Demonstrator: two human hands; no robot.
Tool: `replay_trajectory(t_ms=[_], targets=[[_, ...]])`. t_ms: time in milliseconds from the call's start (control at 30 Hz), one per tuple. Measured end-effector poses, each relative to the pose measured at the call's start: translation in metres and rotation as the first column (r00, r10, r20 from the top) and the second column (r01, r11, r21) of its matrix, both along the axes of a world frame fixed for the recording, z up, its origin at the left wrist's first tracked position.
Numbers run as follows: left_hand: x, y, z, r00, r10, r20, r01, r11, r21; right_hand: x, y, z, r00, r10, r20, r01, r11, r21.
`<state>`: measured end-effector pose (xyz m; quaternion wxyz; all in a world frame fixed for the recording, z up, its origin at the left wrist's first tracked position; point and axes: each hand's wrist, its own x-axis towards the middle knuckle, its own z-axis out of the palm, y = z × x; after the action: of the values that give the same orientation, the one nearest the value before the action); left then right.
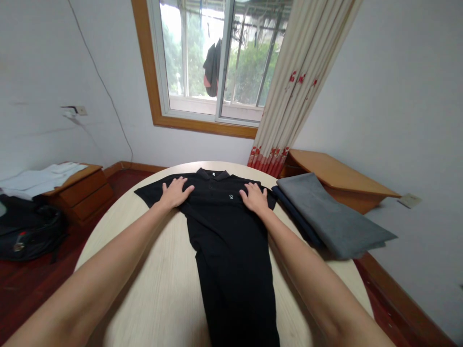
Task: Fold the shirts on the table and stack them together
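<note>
A black polo shirt (231, 241) lies spread front side up on the round table (159, 279), its collar at the far edge and its body running toward me. A small white logo marks the chest. My left hand (175, 193) rests flat on the shirt near the left sleeve, fingers spread. Near the other sleeve, my right hand (255, 196) also presses flat on the cloth with its fingers apart. Neither hand grips anything. The shirt's lower hem runs out of the bottom of the view.
Folded grey cloth (325, 212) and dark navy cloth (296, 212) lie at the table's right edge. Behind them stands a wooden desk (336, 173). At left are a drawer cabinet (90, 193) with papers and a black backpack (29, 231). A curtain (289, 96) hangs beside the window.
</note>
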<state>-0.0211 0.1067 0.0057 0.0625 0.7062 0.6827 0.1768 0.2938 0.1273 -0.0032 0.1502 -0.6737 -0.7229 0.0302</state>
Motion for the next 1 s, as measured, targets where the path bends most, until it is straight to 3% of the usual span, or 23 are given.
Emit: replay_trajectory(t_ms=[67,167,233,267,400,533,667,833,1000], targets=[[0.020,-0.029,0.007,0.972,-0.234,0.014,0.234,0.972,0.018,-0.007,-0.039,0.003,0.989,0.147,0.000,-0.147,0.989,0.033],[0.051,-0.077,0.009,0.819,-0.573,0.031,0.574,0.817,-0.057,-0.009,-0.100,0.006,0.956,0.291,-0.020,-0.290,0.955,0.057],[0.066,-0.105,0.007,0.743,-0.669,0.030,0.667,0.736,-0.118,-0.005,-0.138,0.007,0.945,0.324,-0.049,-0.322,0.945,0.052],[0.071,-0.117,0.005,0.730,-0.683,0.013,0.678,0.722,-0.137,-0.002,-0.155,0.007,0.941,0.330,-0.071,-0.327,0.944,0.044],[0.071,-0.148,0.006,0.742,-0.668,-0.057,0.658,0.741,-0.134,0.008,-0.214,0.001,0.923,0.355,-0.150,-0.362,0.932,-0.023],[0.042,-0.169,0.014,0.734,-0.669,0.118,0.679,0.728,-0.091,0.019,-0.247,-0.012,0.943,0.302,-0.143,-0.319,0.941,-0.114],[-0.004,-0.194,0.019,0.749,-0.545,0.376,0.569,0.820,0.055,0.035,-0.251,-0.018,0.948,0.295,-0.117,-0.311,0.935,-0.168],[-0.062,-0.227,0.019,0.761,-0.384,0.522,0.346,0.922,0.175,0.059,-0.239,-0.015,0.957,0.271,-0.105,-0.288,0.932,-0.221],[-0.079,-0.253,0.002,0.802,-0.242,0.546,0.178,0.969,0.169,0.071,-0.240,-0.011,0.973,0.223,-0.066,-0.232,0.940,-0.248]])
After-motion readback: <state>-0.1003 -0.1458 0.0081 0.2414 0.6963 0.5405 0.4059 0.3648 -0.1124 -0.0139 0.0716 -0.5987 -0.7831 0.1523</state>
